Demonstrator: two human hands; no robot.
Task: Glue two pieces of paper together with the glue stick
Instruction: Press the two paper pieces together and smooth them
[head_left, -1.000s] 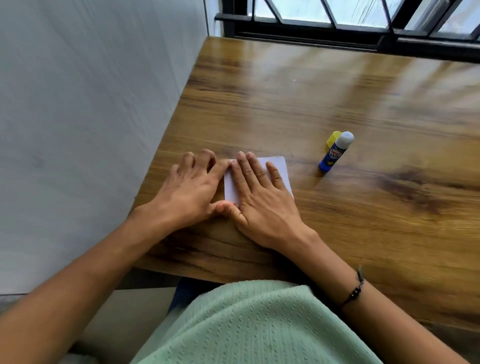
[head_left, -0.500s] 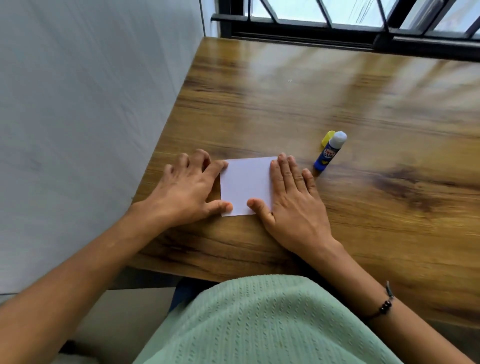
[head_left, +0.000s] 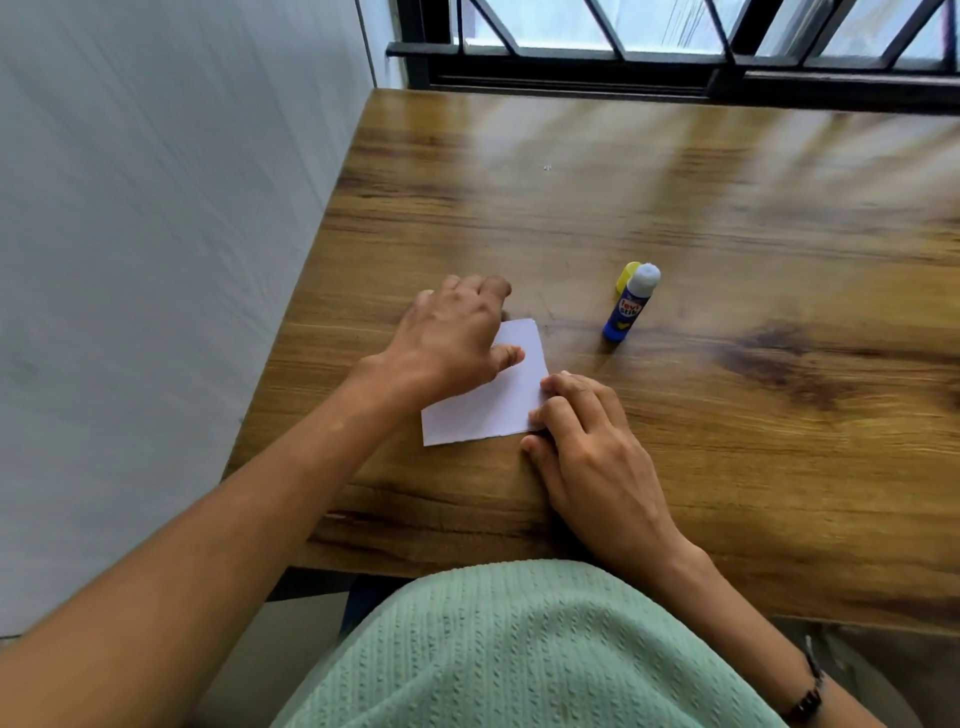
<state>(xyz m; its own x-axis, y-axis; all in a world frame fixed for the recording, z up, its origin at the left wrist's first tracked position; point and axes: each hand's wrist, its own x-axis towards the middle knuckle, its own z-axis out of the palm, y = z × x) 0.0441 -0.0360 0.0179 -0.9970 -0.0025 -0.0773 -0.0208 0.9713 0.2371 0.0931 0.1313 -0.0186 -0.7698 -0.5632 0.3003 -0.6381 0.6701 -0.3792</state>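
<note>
A white paper rectangle (head_left: 493, 400) lies skewed on the wooden table (head_left: 727, 415) near its front edge. My left hand (head_left: 452, 338) arches over the paper's far left part, with the fingertips curled at its far edge and the thumb on its top. My right hand (head_left: 587, 452) holds the paper's near right corner, fingers bent onto the edge and thumb beside it. Whether it is one sheet or two stacked, I cannot tell. The blue glue stick (head_left: 629, 309) lies uncapped to the right of the paper, white tip pointing away, with its yellow cap (head_left: 626, 274) just behind.
A grey wall (head_left: 156, 260) runs along the table's left side. A black-framed window (head_left: 675, 47) closes off the far edge. My green-clad torso (head_left: 509, 649) is at the table's near edge.
Both hands lay flat on the paper before; now their fingers are curled at its edges. The left hand has moved up over the far left part, and the paper has turned to lie skewed.
</note>
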